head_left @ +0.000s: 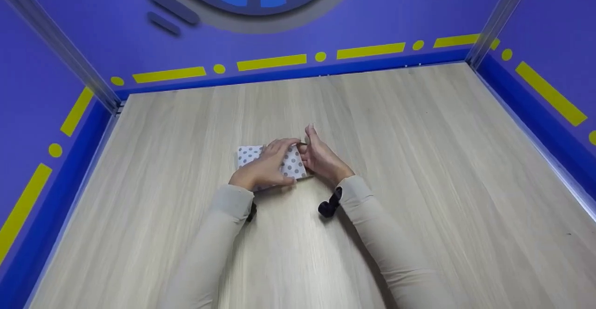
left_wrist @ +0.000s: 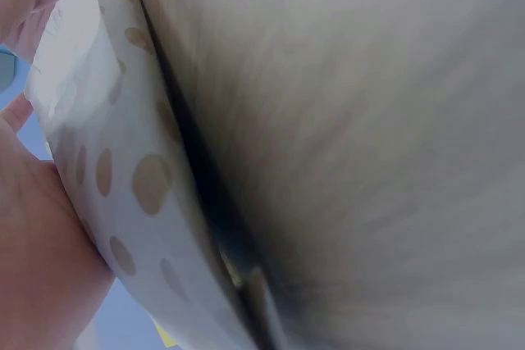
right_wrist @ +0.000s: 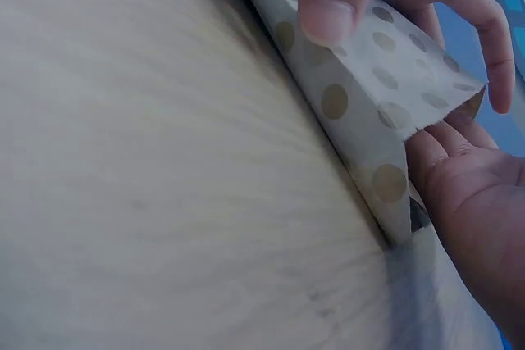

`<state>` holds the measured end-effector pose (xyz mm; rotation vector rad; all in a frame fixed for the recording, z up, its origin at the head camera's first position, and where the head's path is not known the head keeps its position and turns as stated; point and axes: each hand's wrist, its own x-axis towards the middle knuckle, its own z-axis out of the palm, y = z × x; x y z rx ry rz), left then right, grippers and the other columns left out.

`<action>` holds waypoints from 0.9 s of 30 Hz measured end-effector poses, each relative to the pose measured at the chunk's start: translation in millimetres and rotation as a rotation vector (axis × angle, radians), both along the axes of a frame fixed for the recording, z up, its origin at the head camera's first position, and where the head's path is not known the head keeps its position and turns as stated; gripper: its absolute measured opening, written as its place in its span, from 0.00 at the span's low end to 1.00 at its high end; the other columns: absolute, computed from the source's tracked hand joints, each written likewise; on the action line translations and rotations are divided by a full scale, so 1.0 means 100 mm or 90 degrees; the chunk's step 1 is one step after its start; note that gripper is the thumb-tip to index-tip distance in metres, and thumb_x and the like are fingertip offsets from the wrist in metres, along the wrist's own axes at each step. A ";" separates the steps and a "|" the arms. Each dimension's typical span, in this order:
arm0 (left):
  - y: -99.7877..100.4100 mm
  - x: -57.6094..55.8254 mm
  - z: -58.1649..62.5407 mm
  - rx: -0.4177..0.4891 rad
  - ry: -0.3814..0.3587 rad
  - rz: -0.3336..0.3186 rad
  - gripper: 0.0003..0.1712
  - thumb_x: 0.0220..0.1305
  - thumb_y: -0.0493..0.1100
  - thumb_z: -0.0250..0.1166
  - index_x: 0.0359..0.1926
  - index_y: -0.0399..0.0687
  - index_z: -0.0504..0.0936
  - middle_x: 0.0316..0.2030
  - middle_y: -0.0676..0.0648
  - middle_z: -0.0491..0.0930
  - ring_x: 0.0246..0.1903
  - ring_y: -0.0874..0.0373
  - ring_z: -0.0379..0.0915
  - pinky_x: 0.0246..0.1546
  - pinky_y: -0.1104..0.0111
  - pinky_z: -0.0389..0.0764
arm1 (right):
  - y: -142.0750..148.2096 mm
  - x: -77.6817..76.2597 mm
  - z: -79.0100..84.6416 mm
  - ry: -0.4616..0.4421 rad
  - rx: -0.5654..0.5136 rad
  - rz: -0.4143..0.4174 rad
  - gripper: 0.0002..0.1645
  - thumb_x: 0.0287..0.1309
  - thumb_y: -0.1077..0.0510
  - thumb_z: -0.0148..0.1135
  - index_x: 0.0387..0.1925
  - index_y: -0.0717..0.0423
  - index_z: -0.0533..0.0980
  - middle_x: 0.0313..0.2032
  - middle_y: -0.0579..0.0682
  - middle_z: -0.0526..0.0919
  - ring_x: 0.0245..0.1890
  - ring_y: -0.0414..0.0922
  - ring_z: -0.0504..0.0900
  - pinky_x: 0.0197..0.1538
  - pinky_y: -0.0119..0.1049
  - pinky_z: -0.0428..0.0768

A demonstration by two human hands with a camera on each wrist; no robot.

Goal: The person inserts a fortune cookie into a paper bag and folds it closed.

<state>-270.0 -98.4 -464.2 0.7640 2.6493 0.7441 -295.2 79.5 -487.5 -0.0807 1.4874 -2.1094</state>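
A white paper packet with grey-brown polka dots lies on the table, its right end gaping. My left hand spans it from above and holds it, thumb on the near side and fingers toward the far side. In the right wrist view, the packet's paper has a jagged edge at the opening and a brown inside. The fingers of my right hand reach into that opening, their tips hidden, while its thumb points up and away. The left wrist view shows the dotted side close up; what lies inside cannot be made out.
The wood-grain table spreads around both hands. Purple-blue panels with yellow marks stand along its back and sides. A black wrist device hangs by the right cuff, just above the table.
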 end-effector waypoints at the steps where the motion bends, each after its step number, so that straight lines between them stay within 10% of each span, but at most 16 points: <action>1: 0.00 0.00 0.00 -0.001 0.004 -0.003 0.57 0.48 0.49 0.72 0.74 0.62 0.47 0.74 0.49 0.49 0.74 0.50 0.40 0.73 0.49 0.37 | -0.01 0.01 0.00 0.013 0.003 0.014 0.46 0.67 0.29 0.20 0.75 0.49 0.29 0.53 0.58 0.77 0.50 0.47 0.80 0.51 0.38 0.78; 5: 0.00 -0.01 0.00 -0.007 0.009 -0.006 0.57 0.49 0.50 0.71 0.74 0.61 0.46 0.73 0.50 0.50 0.74 0.52 0.40 0.72 0.46 0.36 | -0.04 0.04 0.01 0.046 0.001 0.054 0.47 0.67 0.29 0.17 0.75 0.54 0.31 0.39 0.49 0.80 0.41 0.41 0.80 0.45 0.34 0.79; 12: 0.00 -0.02 -0.02 -0.023 0.013 0.001 0.56 0.48 0.52 0.72 0.73 0.55 0.49 0.73 0.48 0.51 0.75 0.52 0.40 0.72 0.47 0.36 | -0.04 0.02 0.00 0.007 0.017 0.008 0.44 0.69 0.30 0.19 0.74 0.47 0.22 0.56 0.63 0.77 0.52 0.50 0.80 0.53 0.40 0.78; 18: -0.02 -0.01 -0.03 -0.044 0.005 0.011 0.58 0.49 0.56 0.71 0.75 0.51 0.48 0.75 0.46 0.46 0.75 0.50 0.35 0.73 0.51 0.35 | 0.01 -0.01 -0.01 0.012 0.098 0.013 0.48 0.70 0.33 0.18 0.72 0.69 0.45 0.64 0.67 0.69 0.64 0.58 0.70 0.64 0.46 0.71; 27: -0.06 0.00 -0.02 -0.052 0.007 0.037 0.57 0.49 0.60 0.70 0.75 0.61 0.48 0.75 0.49 0.46 0.75 0.51 0.36 0.72 0.46 0.39 | 0.21 0.00 0.02 0.083 0.155 -0.044 0.35 0.73 0.43 0.40 0.70 0.61 0.53 0.40 0.56 0.82 0.40 0.45 0.84 0.51 0.38 0.80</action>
